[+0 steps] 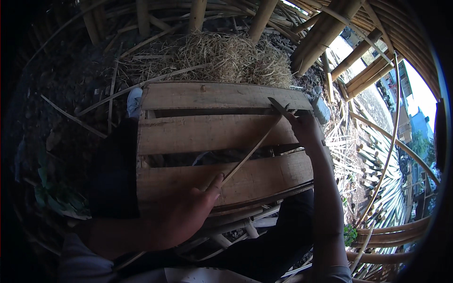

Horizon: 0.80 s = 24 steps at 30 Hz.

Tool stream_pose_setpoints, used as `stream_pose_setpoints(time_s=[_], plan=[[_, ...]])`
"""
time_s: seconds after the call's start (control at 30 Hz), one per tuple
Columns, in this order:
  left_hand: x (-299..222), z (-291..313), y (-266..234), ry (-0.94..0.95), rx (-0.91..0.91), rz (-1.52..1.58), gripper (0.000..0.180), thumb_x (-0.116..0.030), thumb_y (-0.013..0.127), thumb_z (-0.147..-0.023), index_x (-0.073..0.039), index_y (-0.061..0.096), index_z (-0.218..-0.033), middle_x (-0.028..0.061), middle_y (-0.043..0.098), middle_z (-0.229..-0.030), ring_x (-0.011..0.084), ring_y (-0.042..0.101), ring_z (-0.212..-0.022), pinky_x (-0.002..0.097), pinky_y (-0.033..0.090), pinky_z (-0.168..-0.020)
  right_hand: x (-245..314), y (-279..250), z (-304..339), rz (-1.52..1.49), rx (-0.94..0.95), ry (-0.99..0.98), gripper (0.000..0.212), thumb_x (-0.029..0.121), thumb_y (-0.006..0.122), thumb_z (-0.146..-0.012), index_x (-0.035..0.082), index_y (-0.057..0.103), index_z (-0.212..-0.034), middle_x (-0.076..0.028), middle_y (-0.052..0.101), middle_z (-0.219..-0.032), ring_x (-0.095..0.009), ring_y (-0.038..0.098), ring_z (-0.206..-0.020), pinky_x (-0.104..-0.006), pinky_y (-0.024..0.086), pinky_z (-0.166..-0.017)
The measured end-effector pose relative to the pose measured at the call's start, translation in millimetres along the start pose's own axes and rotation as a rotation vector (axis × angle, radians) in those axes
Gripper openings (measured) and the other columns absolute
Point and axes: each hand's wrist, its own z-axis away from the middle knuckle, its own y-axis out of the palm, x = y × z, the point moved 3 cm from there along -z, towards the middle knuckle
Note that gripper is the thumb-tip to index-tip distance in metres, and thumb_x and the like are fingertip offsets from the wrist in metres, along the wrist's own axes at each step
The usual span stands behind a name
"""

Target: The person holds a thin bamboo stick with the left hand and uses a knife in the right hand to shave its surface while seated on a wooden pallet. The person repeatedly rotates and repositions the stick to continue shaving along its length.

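Note:
A thin bamboo strip (pixel 251 152) runs slantwise over a slatted wooden crate (pixel 212 132). My left hand (pixel 186 214) is closed on the strip's near end, thumb laid along it, over the crate's near slat. Toward the far right corner, my right hand (pixel 304 128) is closed round a knife, whose dark blade (pixel 278 106) points up and left. The far end of the strip meets the blade beside my right fingers; whether they also pinch the strip I cannot tell. The knife's handle is hidden in my hand.
Pale shavings (pixel 231 59) lie heaped beyond the crate. Thick bamboo posts (pixel 325 37) stand at the back. Many cut bamboo poles (pixel 387 179) lie on the right. Loose strips (pixel 146 89) are scattered at the left. My legs (pixel 264 245) are under the crate's near side.

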Motion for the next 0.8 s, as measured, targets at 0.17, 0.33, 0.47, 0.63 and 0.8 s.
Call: stream_pose_setpoints(time_s=[0.17,0.33,0.47,0.63,0.8], plan=[[3,-2,4,0.027,-0.04,0.011,0.046,-0.021,0.053,-0.107,0.003,0.049,-0.145,0.02,0.065,-0.061,0.0341,0.068,-0.054,0.0464,0.058,-0.056,-7,22,-7,-0.076,-0.003,-0.228,0.058,0.043,0.069,-0.097,-0.004,0.063,-0.063,-0.01,0.048,-0.048,-0.018,0.046,-0.045,-0.0411,0.038,-0.047],[5,-2,4,0.015,-0.034,0.034,0.046,-0.022,0.053,-0.107,0.002,0.05,-0.145,0.0202,0.065,-0.061,0.0336,0.068,-0.054,0.0464,0.057,-0.057,16,16,7,0.135,-0.127,-0.231,0.051,0.039,0.069,-0.097,-0.004,0.069,-0.07,-0.026,0.063,-0.064,-0.042,0.068,-0.062,-0.0476,0.05,-0.058],[5,0,3,0.049,-0.086,0.005,0.046,-0.022,0.053,-0.107,0.002,0.05,-0.145,0.0207,0.066,-0.064,0.0337,0.069,-0.056,0.0467,0.057,-0.058,17,16,18,0.04,-0.102,-0.218,0.053,0.038,0.068,-0.098,-0.004,0.067,-0.065,-0.023,0.06,-0.058,-0.034,0.064,-0.053,-0.0457,0.048,-0.056],[6,-2,4,0.023,-0.065,0.004,0.044,-0.022,0.052,-0.107,0.002,0.051,-0.143,0.0214,0.067,-0.065,0.0355,0.07,-0.059,0.0468,0.059,-0.061,33,35,56,-0.036,-0.064,-0.424,0.054,0.037,0.067,-0.099,-0.005,0.064,-0.065,-0.021,0.056,-0.053,-0.03,0.057,-0.045,-0.0442,0.044,-0.05],[-1,-1,2,0.032,-0.046,0.0,0.043,-0.022,0.052,-0.107,0.002,0.051,-0.143,0.0216,0.068,-0.067,0.0366,0.071,-0.063,0.0466,0.06,-0.062,20,7,40,0.064,-0.143,-0.185,0.053,0.035,0.068,-0.1,-0.006,0.064,-0.067,-0.018,0.055,-0.054,-0.022,0.051,-0.051,-0.044,0.042,-0.051]])
